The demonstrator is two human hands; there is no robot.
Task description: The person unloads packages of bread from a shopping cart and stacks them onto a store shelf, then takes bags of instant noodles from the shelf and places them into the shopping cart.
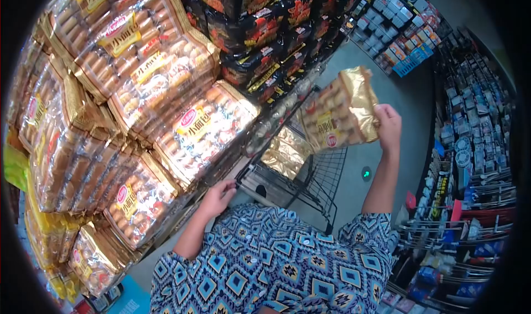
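Observation:
My right hand [388, 127] grips the right edge of a clear and gold bag of small bread rolls [332, 115], holding it up above the shopping cart [326, 176]. The bag is tilted, its yellow label low on the front. Inside the wire cart, another gold package [286, 152] lies below the raised bag. My left hand [217, 199] is by the left end of the cart's handle [257, 195], fingers loosely bent and apart, with nothing visible in them. Whether its fingertips touch the handle I cannot tell.
Stacked bags of the same bread [193, 123] fill the display on the left. Black packages [260, 37] are piled beyond it. A blue basket [412, 61] stands at the far shelves, and densely hung goods [470, 131] line the right. Grey floor [409, 159] runs between.

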